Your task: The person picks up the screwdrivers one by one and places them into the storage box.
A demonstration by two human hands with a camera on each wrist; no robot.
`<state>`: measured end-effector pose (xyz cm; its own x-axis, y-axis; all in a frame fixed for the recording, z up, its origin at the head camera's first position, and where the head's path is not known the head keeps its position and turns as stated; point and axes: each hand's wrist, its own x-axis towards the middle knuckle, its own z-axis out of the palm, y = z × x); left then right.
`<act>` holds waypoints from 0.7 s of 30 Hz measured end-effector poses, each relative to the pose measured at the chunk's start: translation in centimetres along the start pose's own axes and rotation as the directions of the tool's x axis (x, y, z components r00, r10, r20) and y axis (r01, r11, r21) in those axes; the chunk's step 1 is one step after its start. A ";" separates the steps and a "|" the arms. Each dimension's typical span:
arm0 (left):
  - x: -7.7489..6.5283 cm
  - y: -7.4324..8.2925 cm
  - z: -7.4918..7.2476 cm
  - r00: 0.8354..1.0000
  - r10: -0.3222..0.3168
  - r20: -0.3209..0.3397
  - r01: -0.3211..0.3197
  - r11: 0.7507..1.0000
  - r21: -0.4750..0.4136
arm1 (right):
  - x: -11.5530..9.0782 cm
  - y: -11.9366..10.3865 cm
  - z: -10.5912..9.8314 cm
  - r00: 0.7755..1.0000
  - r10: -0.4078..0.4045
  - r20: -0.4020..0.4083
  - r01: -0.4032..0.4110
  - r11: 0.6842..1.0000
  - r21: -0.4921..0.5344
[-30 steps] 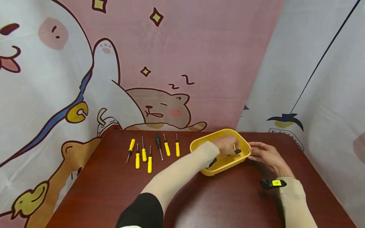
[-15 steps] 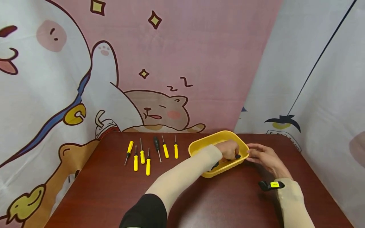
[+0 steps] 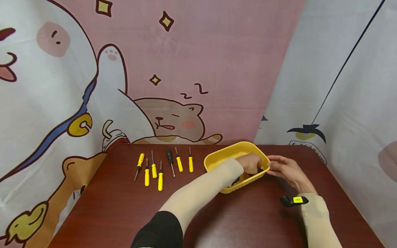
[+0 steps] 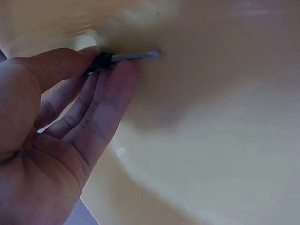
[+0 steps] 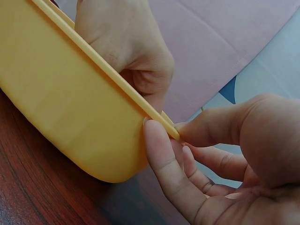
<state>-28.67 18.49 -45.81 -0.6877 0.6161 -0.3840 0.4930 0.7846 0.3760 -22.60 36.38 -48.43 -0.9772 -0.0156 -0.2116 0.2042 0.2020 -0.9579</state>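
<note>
Inside a yellow plastic tub point(image 3: 223, 155), my left hand point(image 3: 250, 163) pinches a small screwdriver point(image 4: 101, 62) between thumb and fingers. Its handle is black, and in the left wrist view its short metal shaft points right, close over the tub's smooth inner surface. From the head view only the dark handle end shows beside the fingers; the hand hides the rest. At the tub's right-hand corner, my right hand point(image 3: 286, 170) pinches the rim point(image 5: 161, 121) between thumb and finger, as the right wrist view shows.
Left of the tub, several screwdrivers lie spread on the dark red-brown table point(image 3: 124, 213). Most have yellow handles, like the yellow screwdriver point(image 3: 160, 181); one is a black-handled screwdriver point(image 3: 169, 156). A cartoon-printed cloth point(image 3: 229, 69) hangs behind the table.
My left hand has gone lower and slightly right inside the tub, with the black screwdriver handle now more hidden. My right hand stays at the rim. The head view has shifted slightly.
</note>
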 end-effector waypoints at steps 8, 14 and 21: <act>-0.1 0.2 -0.1 0.999 -0.022 0.024 0.022 1.000 0.007 | 0.1 0.1 0.1 1.000 0.006 -0.004 -0.006 1.000 -0.005; 0.4 -0.1 -0.1 0.999 -0.007 0.031 0.005 0.999 0.034 | 0.1 0.3 0.1 1.000 -0.005 0.006 0.005 1.000 -0.002; 0.6 -0.6 -0.5 0.998 0.061 -0.008 -0.060 0.994 0.094 | 0.1 0.1 0.0 1.000 -0.001 0.001 0.001 1.000 -0.011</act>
<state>-29.68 18.33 -45.84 -0.6605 0.6622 -0.3539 0.5810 0.7493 0.3176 -22.68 36.44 -48.57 -0.9774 -0.0166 -0.2107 0.2025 0.2126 -0.9559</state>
